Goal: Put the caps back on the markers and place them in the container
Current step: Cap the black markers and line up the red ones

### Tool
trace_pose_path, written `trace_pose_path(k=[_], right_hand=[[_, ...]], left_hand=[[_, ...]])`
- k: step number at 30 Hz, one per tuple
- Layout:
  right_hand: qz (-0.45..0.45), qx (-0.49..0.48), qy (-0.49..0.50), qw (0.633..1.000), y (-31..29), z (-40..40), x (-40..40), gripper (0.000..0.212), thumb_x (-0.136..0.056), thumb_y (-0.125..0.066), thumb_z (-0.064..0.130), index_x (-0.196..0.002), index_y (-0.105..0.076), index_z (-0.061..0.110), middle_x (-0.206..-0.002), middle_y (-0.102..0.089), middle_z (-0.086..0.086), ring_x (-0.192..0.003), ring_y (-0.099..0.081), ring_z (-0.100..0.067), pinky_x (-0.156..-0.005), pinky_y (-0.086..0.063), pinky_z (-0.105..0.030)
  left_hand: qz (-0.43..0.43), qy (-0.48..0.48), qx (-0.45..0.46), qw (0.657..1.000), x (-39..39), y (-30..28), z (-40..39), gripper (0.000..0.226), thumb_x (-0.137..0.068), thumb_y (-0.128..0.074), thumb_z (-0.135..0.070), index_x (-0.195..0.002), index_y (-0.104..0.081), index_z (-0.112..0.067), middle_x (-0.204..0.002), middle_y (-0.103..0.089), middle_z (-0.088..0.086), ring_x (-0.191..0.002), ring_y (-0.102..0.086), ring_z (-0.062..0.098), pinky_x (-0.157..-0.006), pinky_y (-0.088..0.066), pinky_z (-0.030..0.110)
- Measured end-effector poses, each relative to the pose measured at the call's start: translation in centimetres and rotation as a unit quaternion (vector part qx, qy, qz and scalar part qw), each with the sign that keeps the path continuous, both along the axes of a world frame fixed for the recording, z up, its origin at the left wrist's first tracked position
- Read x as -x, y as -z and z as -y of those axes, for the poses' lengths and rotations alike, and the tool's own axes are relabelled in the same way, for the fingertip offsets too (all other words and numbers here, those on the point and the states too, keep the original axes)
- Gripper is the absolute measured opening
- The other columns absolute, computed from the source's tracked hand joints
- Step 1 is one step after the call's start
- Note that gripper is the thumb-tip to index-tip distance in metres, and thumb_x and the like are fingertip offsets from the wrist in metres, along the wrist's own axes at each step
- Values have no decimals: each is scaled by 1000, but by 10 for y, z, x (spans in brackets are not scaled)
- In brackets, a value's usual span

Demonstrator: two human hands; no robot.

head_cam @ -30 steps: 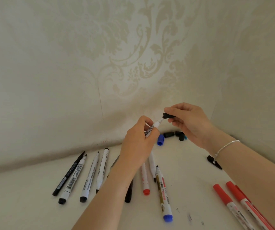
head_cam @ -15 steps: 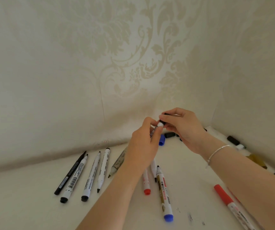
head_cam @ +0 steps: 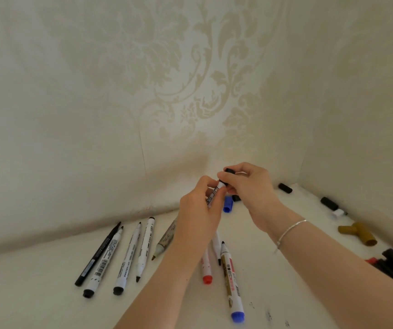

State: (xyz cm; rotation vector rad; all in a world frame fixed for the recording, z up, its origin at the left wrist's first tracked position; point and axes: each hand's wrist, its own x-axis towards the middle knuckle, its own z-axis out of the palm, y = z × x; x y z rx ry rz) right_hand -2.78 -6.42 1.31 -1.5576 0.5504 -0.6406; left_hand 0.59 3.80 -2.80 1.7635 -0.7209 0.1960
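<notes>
Since the earlier frame your hands have closed together: the black cap (head_cam: 226,178) that stood clear of the tip now sits on the marker (head_cam: 213,194) end. Your left hand (head_cam: 199,210), mid-frame, holds the barrel in a curled grip; your right hand (head_cam: 250,186) pinches the cap. The marker's long axis runs from lower left up to upper right, so the cap lies straight along it from your right grip. I judge one push along that line should seat it. No container shows. More markers (head_cam: 129,257) lie on the desk (head_cam: 36,293), lower left.
</notes>
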Motion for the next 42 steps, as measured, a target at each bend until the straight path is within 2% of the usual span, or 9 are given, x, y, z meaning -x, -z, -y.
trace_pose_path(k=[5, 11, 16, 20, 25, 31, 34, 38, 42], right_hand=[[-9, 30, 3, 1000, -8, -4, 1, 15, -83, -70, 19, -97, -67, 15, -81, -69, -5, -60, -59, -13, -52, -50, -25], [-1, -76, -17, 997, -2, -8, 15, 28, -80, -73, 25, -97, -66, 5, -92, -71, -16, -86, -69, -31, -84, -56, -43], [-37, -14, 11, 999, -8, 11, 52, 31, -86, -67, 21, -90, -65, -9, -73, -56, -13, -63, -53, -19, -65, -50, -31], [-135, 92, 56, 985, -18, 51, 88, 32, -84, -68, 27, -85, -65, -5, -72, -50, -11, -67, -47, -22, -65, -46, -36], [-322, 226, 34, 919, -32, 93, 146, 23, -85, -66, 21, -90, -67, -2, -68, -54, -10, -59, -51, -20, -55, -41, -27], [-502, 324, -7, 802, -29, 112, 197, 26, -83, -66, 20, -68, -47, 10, -61, -51, -3, -50, -49, -15, -44, -37, -21], [-503, 357, -14, 787, -17, 114, 211, 26, -82, -69, 21, -72, -47, 12, -67, -51, -1, -55, -48, -13, -45, -34, -20], [-443, 379, -19, 813, -2, 118, 217, 30, -79, -72, 21, -104, -57, 13, -89, -55, 2, -71, -51, -10, -53, -38, -19], [-417, 389, -33, 821, 3, 122, 220, 34, -77, -73, 25, -105, -56, 15, -82, -47, 9, -69, -45, -6, -53, -34, -20]], left_hand=[[-1, -14, 24, 1000, 2, -2, 1, 12, -94, -58, -35, -92, -58, -23, -72, -63, -14, -63, -59, 5, -55, -48, 24], [-33, 18, 40, 999, 19, -9, 9, 8, -96, -52, -36, -91, -47, -32, -71, -63, -8, -59, -60, 7, -56, -50, 24], [-45, 64, -56, 995, 30, -11, 14, 14, -100, -43, -34, -106, -42, -22, -85, -68, -6, -62, -59, 0, -53, -41, 7], [-40, 83, -84, 992, 42, -10, 21, 9, -100, -41, -28, -104, -46, -22, -93, -67, -3, -84, -65, 17, -65, -46, 23], [-44, 120, -118, 985, 65, -6, 42, 11, -100, -41, -25, -107, -48, -20, -92, -63, -8, -87, -67, 27, -54, -44, 19], [-40, 136, -163, 976, 85, 4, 70, 8, -99, -43, -24, -105, -48, -23, -96, -60, -6, -92, -66, 17, -68, -45, 30], [-25, 133, -204, 969, 89, 11, 80, 5, -99, -44, -28, -104, -46, -28, -102, -62, -6, -93, -65, 12, -76, -50, 32], [-33, 126, -240, 962, 90, 19, 85, 7, -99, -45, -29, -105, -46, -32, -105, -62, -6, -92, -64, 11, -83, -52, 34], [-39, 128, -268, 954, 89, 23, 84, 12, -99, -45, -32, -110, -48, -31, -102, -62, -7, -89, -65, 11, -85, -53, 35]])
